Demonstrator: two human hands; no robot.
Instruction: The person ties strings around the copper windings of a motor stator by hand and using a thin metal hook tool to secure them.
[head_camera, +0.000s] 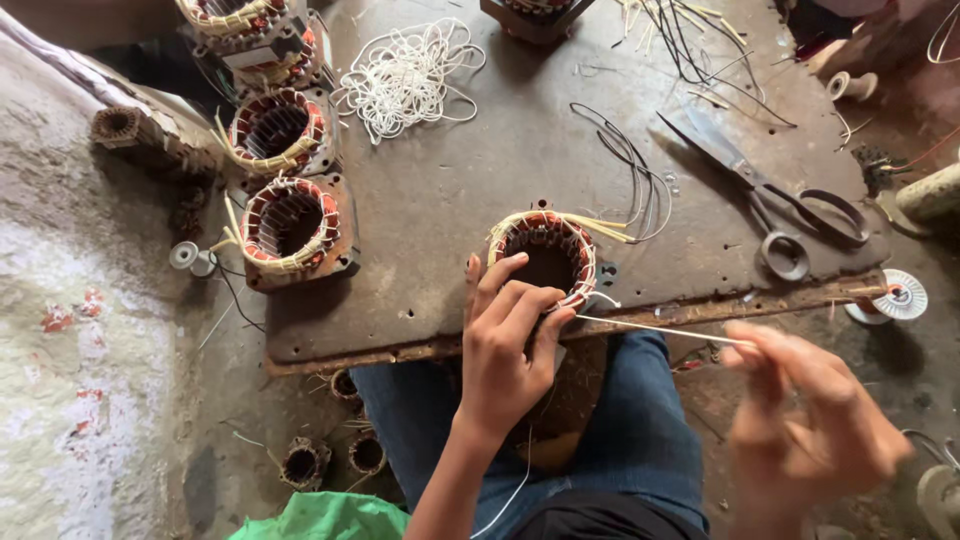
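At frame centre, a wound motor coil (545, 258) on the rusty metal plate (450, 190) is gripped at its rim by the left hand (505, 345). A white cord (650, 330) is pinched, taut, by the blurred right hand (810, 425), lower right.

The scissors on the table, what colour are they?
The scissors are dark grey metal, with dull, worn-looking blades and handle loops. The head view shows them, right of the motor coil.
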